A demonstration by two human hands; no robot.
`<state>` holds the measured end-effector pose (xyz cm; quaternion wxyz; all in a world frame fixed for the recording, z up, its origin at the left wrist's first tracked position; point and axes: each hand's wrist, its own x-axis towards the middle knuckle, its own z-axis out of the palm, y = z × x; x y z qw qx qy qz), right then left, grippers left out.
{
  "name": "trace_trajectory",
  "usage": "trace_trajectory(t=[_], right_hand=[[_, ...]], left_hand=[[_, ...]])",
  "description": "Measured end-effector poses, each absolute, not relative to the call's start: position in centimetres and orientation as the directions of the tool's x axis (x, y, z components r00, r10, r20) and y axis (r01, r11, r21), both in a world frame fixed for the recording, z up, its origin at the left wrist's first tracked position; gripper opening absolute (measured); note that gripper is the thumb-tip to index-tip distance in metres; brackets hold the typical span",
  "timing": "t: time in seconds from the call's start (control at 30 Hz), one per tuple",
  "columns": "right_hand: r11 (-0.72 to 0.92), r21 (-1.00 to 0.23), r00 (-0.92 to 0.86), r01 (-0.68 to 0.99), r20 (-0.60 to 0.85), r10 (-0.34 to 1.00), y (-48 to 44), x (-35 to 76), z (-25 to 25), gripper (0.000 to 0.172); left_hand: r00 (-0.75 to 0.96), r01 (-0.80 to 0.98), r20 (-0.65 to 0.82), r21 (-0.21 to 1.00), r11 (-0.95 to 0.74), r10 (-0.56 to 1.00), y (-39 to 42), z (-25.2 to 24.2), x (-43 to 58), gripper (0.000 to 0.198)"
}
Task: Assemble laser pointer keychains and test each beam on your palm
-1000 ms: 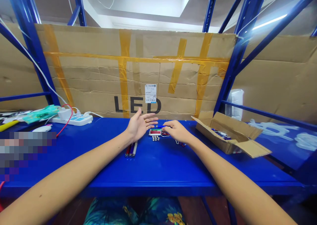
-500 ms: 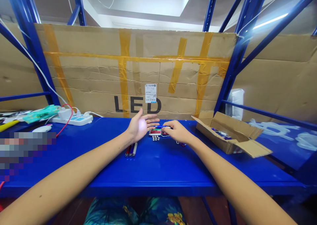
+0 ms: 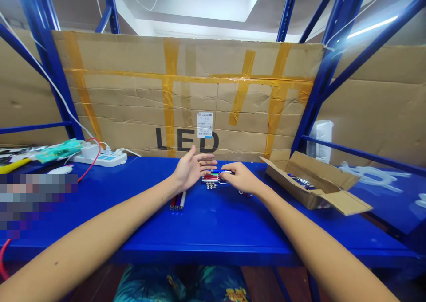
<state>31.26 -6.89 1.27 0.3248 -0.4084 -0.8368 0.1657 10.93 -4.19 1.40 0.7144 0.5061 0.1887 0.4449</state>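
Note:
My left hand (image 3: 193,169) is held palm up just above the blue table (image 3: 213,222), its fingers stretched out and nothing in it. My right hand (image 3: 241,178) rests palm down beside it, with the fingertips closed on a small blue and silver pen-shaped piece (image 3: 221,172) lifted over a cluster of small coloured pen-like pieces (image 3: 209,177). A row of small silver beads (image 3: 210,185) lies just in front of the cluster. Under my left wrist, three thin sticks (image 3: 178,201), red, dark and white, lie side by side.
An open cardboard box (image 3: 313,184) with small parts lies at the right. A white power strip (image 3: 101,158) with a red wire, teal packaging (image 3: 60,150) and a white mouse (image 3: 60,170) sit at the far left. A taped cardboard sheet marked LED (image 3: 186,93) stands behind.
My right hand's fingertips have closed on the small blue piece and raised it slightly. My left hand stays open, palm up. The view has shifted a little.

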Motion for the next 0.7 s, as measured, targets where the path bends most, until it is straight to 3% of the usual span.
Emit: trace_trajectory(t=[0.7], right_hand=[[0.631,-0.509,-0.467,0.585,0.424,0.775,-7.26,31.34,1.71,0.021]], left_hand=[[0.560,-0.444,0.210,0.893,0.076,0.802,-4.07,1.34,10.89,0.068]])
